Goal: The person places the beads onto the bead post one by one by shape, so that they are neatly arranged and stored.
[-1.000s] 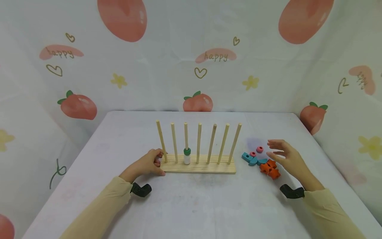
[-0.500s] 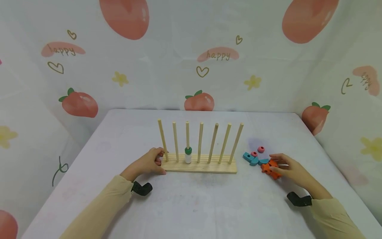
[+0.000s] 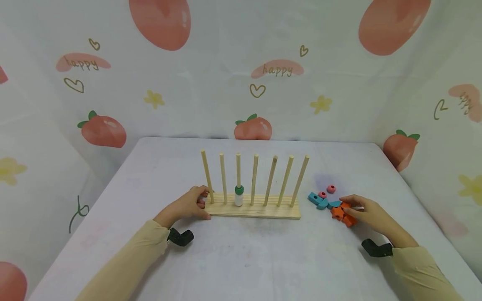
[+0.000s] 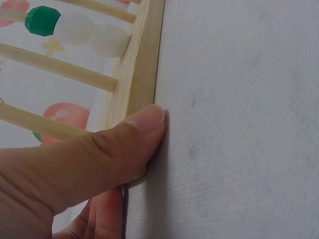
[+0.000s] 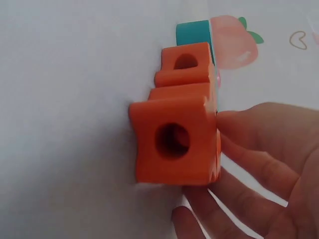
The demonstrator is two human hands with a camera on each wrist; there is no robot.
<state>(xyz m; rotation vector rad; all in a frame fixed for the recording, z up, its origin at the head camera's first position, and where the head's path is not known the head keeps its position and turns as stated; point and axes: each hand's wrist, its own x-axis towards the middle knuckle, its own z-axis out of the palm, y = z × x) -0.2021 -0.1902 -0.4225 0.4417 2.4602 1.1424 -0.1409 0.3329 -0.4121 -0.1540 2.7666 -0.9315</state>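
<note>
My left hand [image 3: 188, 205] grips the left end of a wooden peg rack [image 3: 271, 212], its thumb [image 4: 144, 119] along the front edge and its fingers behind. One green bead [image 4: 43, 21] sits above two white beads [image 4: 110, 41] on the rack's third peg from the left. At right, my right hand [image 3: 370, 215] pinches an orange star bead [image 5: 172, 142] between thumb and fingers, low at the table. More orange star beads [image 3: 337, 213] lie right against it. The hand partly covers the cluster in the head view.
Beside the stars lie a blue rectangular bead [image 3: 315, 198], blue half-round beads [image 3: 322, 204] and two pink beads [image 3: 331, 189]. Several upright pegs [image 3: 254, 179] rise from the rack. A fruit-printed cloth [image 3: 211, 83] hangs behind the white table [image 3: 241, 259].
My right hand has come down from above the beads onto the orange stars, its fingers closing around one. My left hand keeps its hold on the rack. The head view has shifted slightly.
</note>
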